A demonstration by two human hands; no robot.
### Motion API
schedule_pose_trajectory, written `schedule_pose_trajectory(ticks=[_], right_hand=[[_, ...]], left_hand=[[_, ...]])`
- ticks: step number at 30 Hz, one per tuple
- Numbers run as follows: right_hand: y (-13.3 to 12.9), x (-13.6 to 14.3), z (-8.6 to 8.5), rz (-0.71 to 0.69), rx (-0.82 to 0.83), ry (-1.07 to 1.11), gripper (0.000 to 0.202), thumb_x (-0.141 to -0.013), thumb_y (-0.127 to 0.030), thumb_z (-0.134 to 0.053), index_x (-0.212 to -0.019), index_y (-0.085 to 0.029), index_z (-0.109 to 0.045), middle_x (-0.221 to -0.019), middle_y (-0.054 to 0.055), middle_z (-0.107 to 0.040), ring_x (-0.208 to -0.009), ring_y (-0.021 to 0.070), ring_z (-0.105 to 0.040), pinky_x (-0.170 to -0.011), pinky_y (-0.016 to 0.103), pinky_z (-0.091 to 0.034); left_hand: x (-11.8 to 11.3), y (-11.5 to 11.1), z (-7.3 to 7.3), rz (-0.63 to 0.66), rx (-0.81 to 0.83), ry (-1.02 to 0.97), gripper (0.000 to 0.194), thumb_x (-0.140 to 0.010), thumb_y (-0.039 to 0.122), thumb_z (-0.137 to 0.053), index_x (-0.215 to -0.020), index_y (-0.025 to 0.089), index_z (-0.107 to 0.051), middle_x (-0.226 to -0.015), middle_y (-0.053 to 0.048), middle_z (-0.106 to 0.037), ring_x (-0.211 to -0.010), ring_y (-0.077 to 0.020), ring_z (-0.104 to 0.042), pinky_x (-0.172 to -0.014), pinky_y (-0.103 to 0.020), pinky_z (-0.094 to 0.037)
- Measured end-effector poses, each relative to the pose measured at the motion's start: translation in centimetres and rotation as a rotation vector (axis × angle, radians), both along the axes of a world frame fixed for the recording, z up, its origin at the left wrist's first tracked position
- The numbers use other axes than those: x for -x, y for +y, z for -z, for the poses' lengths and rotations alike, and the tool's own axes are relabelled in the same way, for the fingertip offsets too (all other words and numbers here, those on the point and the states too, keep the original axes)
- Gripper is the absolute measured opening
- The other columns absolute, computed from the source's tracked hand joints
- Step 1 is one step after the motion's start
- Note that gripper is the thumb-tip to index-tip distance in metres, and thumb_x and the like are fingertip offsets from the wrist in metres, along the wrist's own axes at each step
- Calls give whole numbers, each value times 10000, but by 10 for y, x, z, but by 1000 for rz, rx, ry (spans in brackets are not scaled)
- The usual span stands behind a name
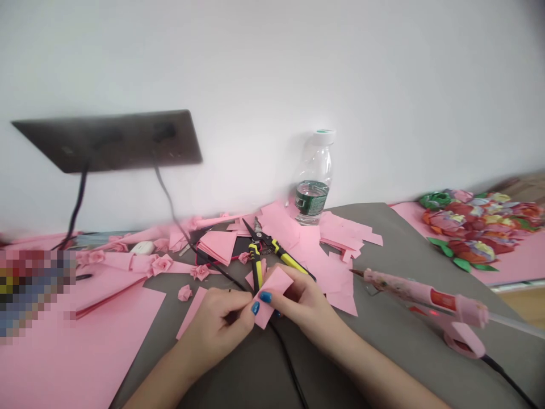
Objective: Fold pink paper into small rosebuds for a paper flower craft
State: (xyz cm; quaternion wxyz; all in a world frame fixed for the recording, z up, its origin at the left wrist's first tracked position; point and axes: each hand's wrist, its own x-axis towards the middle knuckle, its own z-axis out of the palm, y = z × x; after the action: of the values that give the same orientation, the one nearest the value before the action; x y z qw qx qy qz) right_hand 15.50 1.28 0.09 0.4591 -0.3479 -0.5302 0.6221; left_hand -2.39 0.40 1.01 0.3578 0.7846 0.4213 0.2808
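Note:
Between my two hands is a small folded strip of pink paper [279,282], tilted up to the right. My left hand [230,315] pinches its left edge between thumb and forefinger. With its thumb on the front face, my right hand [300,298] grips the paper's right side; most of its other fingers are hidden behind. Just beyond the hands lie pruning shears [281,255] with yellow and black handles, their blades pointing away. A small pink paper rose [184,293] and a flat pink paper piece [192,312] rest near my left hand.
A pink glue gun [430,301] stands at right, its cord trailing. Behind are a water bottle [314,182], pink paper scraps [344,233] and a row of paper roses [162,264]. Colourful paper flowers [481,227] lie far right. A black cable [285,352] crosses under my hands.

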Motion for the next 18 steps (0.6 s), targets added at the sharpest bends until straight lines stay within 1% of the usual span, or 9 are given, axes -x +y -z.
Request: schedule_pose_trajectory(ticks=[2,5,8,9,11,13,15,17,18], right_hand=[[2,-1,1,35,-21,-8,161,-822,-312,-711,-793,-178,-627,-768,-6,-576,-724,138,-516,-655,237,-413],[2,-4,0,46,-56,-49,126,-828,-283,-702,-786,-183,-637,-776,0,-600,-751,148,-545,-689,244,-428],[-1,-4,-2,82,-154,-98,162,-884,-313,-659,-786,-188,-631,-768,0,-588,-735,144,-542,-681,243,-433],[-2,-3,-2,98,-165,-103,202,-916,-345,-624,-787,-189,-631,-750,-1,-574,-701,139,-528,-644,238,-427],[-3,-2,-1,117,-157,-99,289,-949,-418,-570,-784,-190,-634,-706,-7,-540,-618,126,-487,-559,227,-405],[-3,-2,-1,114,-135,-93,358,-955,-476,-541,-774,-186,-649,-691,0,-548,-584,123,-477,-524,224,-401],[-1,-4,0,125,-116,-88,397,-949,-500,-536,-752,-181,-667,-705,19,-595,-606,131,-512,-558,232,-434],[4,-8,2,171,-79,-66,414,-939,-507,-544,-728,-176,-674,-701,30,-629,-634,140,-548,-600,240,-455],[6,-10,3,192,-39,-36,421,-933,-517,-545,-724,-173,-670,-675,29,-626,-621,141,-551,-580,238,-447]], left_hand=[[-1,0,1,6,-23,16,368,-915,203,-405,-577,206,-258,-525,64,-238,-468,-84,-292,-487,-243,-229],[-1,0,1,21,-34,24,363,-912,180,-411,-593,204,-240,-542,65,-226,-476,-81,-275,-492,-239,-228],[-1,0,0,37,-45,20,362,-903,163,-413,-597,203,-224,-543,66,-214,-474,-80,-259,-492,-239,-226],[-1,0,0,36,-47,18,363,-899,158,-414,-596,203,-220,-541,67,-210,-474,-80,-255,-491,-240,-224],[-1,0,-1,31,-39,13,364,-894,153,-414,-591,203,-219,-538,66,-209,-471,-81,-254,-489,-243,-220],[-1,-1,-1,26,-17,7,364,-897,159,-411,-586,204,-226,-535,66,-211,-467,-81,-258,-482,-247,-213],[-1,-2,-1,28,-5,-1,367,-899,167,-409,-584,206,-226,-534,66,-209,-465,-82,-257,-478,-251,-207],[0,-3,-1,32,-3,-4,373,-899,174,-409,-583,206,-214,-538,65,-195,-464,-83,-245,-477,-255,-202],[0,-3,-1,34,-1,-3,377,-900,182,-409,-580,207,-212,-538,65,-190,-462,-83,-240,-476,-257,-199]])
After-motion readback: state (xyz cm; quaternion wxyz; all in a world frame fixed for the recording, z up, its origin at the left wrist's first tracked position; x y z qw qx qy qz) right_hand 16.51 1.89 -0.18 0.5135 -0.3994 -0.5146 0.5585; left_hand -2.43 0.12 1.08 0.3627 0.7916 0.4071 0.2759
